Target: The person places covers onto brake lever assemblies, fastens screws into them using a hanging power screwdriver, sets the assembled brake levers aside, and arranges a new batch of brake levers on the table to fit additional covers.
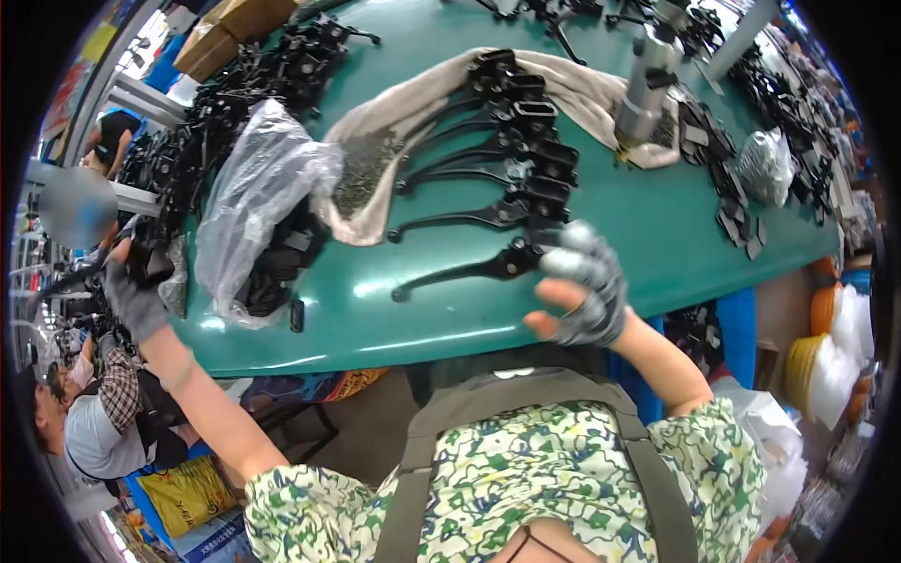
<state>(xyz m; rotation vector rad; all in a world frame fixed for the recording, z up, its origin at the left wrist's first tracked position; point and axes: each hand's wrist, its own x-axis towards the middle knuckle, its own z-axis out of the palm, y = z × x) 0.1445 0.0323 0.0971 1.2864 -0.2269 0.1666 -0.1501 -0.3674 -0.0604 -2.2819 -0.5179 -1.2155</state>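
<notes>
A row of black brake lever assemblies (pixel 502 214) lies on the green table (pixel 375 300), their levers pointing left. My right hand (pixel 591 296), in a grey glove with pale fingertips, is beside the nearest lever assembly (pixel 511 263). Its thumb and fingers are apart, and nothing shows between them. Out at the left edge, my gloved left hand (pixel 136 298) is closed around another black brake lever (pixel 145 265), partly hidden by the fingers. Behind the row runs a beige cloth (pixel 385 108) with small dark parts (pixel 366 174) heaped on it.
Clear plastic bag (pixel 263 197) with black parts stands left of the row. A heap of black lever parts (pixel 282 80) lies behind it. On the right are a metal cylinder tool (pixel 648 89), flat black pieces (pixel 723 178) and a small bag (pixel 765 169). Other people sit and stand at left.
</notes>
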